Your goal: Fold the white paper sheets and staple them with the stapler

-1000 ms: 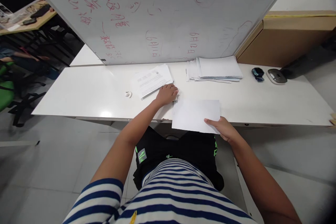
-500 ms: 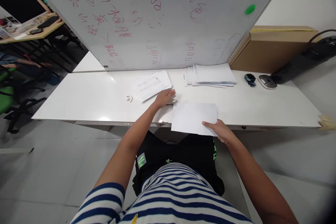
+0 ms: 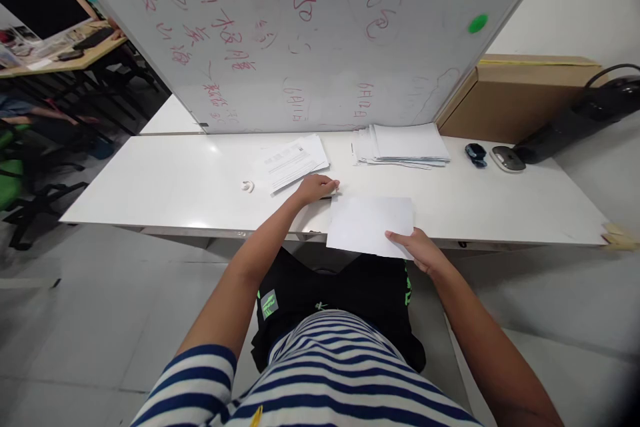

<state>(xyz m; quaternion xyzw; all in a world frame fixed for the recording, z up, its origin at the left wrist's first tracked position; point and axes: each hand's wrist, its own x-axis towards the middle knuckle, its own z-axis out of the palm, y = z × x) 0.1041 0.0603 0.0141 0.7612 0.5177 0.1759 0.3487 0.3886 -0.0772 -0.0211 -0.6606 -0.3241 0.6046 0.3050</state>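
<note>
A blank white sheet (image 3: 367,223) lies over the front edge of the white table (image 3: 175,180). My right hand (image 3: 417,249) pinches its near right corner, thumb on top. My left hand (image 3: 317,188) rests on the table at the sheet's far left corner, fingers curled over something small that I cannot make out. Just beyond the left hand lies a printed sheet (image 3: 293,161), turned at an angle.
A stack of white papers (image 3: 403,145) sits at the back against a whiteboard (image 3: 310,33) with red writing. A small white object (image 3: 247,186) lies left. A dark gadget (image 3: 475,153), a mouse (image 3: 507,158) and a cardboard box (image 3: 520,97) are right. Another person's desk (image 3: 60,57) is far left.
The camera tilted up slightly. My left hand's fingers shifted a little at the sheet's corner. The right hand and the blank sheet stayed put.
</note>
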